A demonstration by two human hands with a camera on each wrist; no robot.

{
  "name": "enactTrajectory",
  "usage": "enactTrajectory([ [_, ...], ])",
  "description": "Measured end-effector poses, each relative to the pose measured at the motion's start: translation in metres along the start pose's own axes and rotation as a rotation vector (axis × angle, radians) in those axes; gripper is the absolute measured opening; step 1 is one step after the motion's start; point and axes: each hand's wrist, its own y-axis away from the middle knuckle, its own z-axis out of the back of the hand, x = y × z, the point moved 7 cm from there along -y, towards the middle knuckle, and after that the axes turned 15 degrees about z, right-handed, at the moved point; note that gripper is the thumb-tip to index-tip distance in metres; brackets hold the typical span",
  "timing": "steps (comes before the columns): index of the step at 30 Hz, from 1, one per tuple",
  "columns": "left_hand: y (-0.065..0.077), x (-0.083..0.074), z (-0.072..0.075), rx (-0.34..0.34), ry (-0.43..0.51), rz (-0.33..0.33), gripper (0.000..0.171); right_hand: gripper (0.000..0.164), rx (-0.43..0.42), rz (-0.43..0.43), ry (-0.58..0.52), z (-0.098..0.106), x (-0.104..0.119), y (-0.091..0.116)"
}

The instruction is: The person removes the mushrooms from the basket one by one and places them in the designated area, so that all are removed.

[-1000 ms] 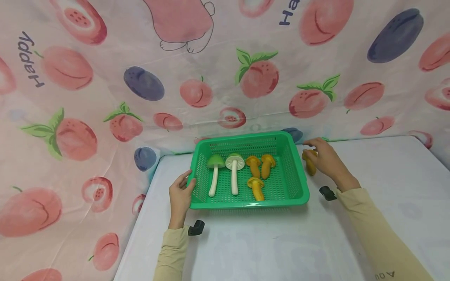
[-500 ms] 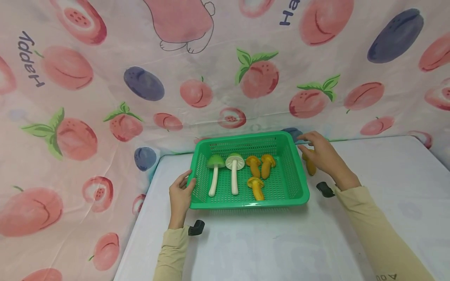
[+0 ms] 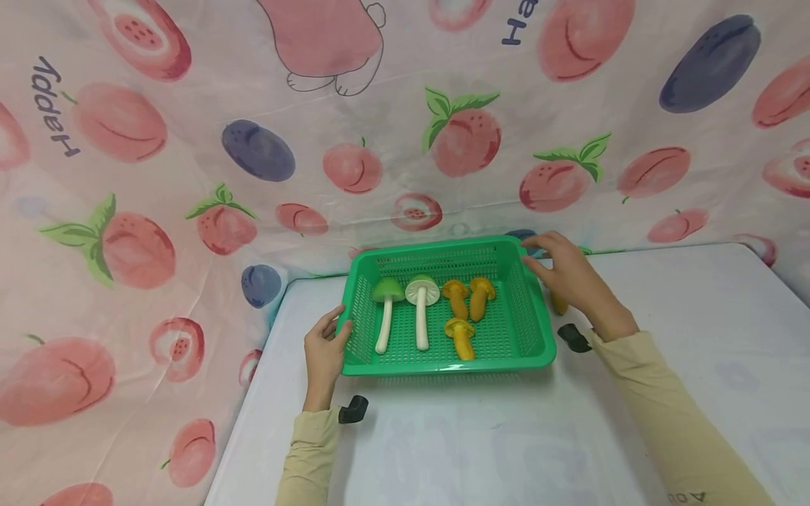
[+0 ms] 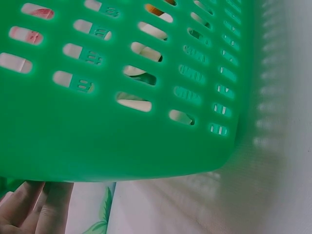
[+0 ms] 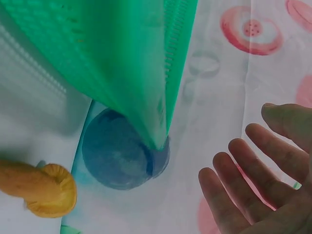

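A green plastic basket [image 3: 443,368] holds two toy mushrooms with green caps and long white stems, one a green-capped mushroom [image 3: 387,316]. To their right lie several yellow-brown mushrooms, one of them a yellow mushroom [image 3: 462,339]. My left hand [image 3: 325,358] grips the basket's left rim; its fingers [image 4: 53,209] show past the rim in the left wrist view. Close to the basket's back right corner is my right hand [image 3: 572,284], fingers spread and holding nothing. Outside the basket, a yellow mushroom [image 5: 51,190] lies on the table, partly hidden by that hand in the head view.
The basket stands on a white-covered table [image 3: 455,450]. Behind and to the left hangs a fruit-print cloth [image 3: 380,119], close to the basket's back edge. A black wrist mount [image 3: 353,410] sticks out beside the left sleeve, another mount [image 3: 574,338] beside the right.
My right hand has moved left and slightly back, from over the loose yellow mushroom to the basket's back right corner. The left hand and the basket have stayed in place.
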Motion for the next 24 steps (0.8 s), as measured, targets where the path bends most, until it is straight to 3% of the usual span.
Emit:
enactTrajectory([
  [24, 0.001, 0.001, -0.001, 0.014, 0.003, 0.018, 0.039, 0.033, 0.032, 0.057, -0.033, -0.029, 0.024, -0.016],
])
